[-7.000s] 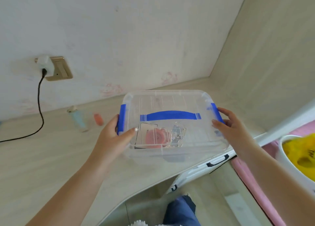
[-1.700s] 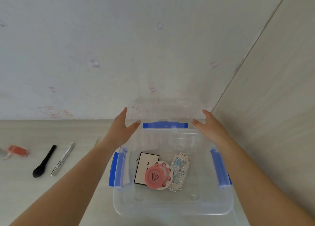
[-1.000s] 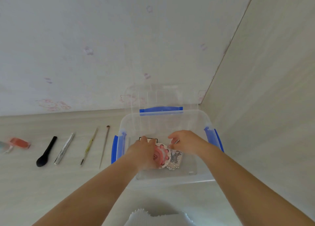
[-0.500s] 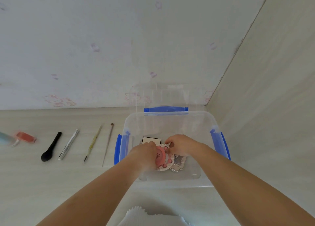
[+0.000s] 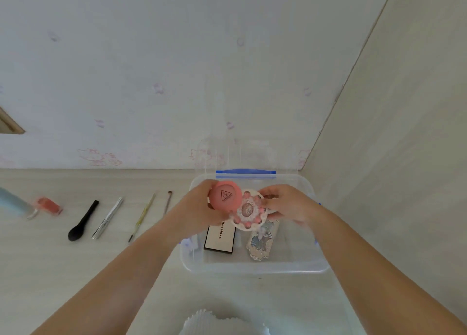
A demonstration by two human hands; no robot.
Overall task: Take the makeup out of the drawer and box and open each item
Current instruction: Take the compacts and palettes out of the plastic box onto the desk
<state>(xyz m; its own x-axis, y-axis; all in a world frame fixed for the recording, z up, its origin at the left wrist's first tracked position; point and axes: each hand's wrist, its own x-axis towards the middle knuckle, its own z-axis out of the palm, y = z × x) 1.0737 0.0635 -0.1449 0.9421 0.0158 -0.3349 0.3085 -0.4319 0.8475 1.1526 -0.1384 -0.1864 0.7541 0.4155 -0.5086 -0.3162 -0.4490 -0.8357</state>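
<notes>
A clear plastic box (image 5: 255, 267) with blue latches stands open on the desk. My left hand (image 5: 199, 208) grips a round pink compact (image 5: 225, 195) above the box. My right hand (image 5: 288, 204) holds a white round compact with pink scalloped trim (image 5: 249, 214) beside it, touching the pink one. Inside the box lie a white rectangular palette with a black edge (image 5: 219, 238) and an ornate silver-blue case (image 5: 262, 243). The box's clear lid (image 5: 252, 155) leans against the wall behind.
On the desk at left lie a thin brush (image 5: 167, 202), a yellow pencil-like tool (image 5: 142, 217), a silver tube (image 5: 107, 221), a black brush (image 5: 82, 224), an orange-red bottle (image 5: 49, 205) and a pale blue tube (image 5: 15, 203). A side panel rises on the right.
Both hands reached into the open box and lifted the two round compacts up out of it. The palette and the silver-blue case stay on the box floor.
</notes>
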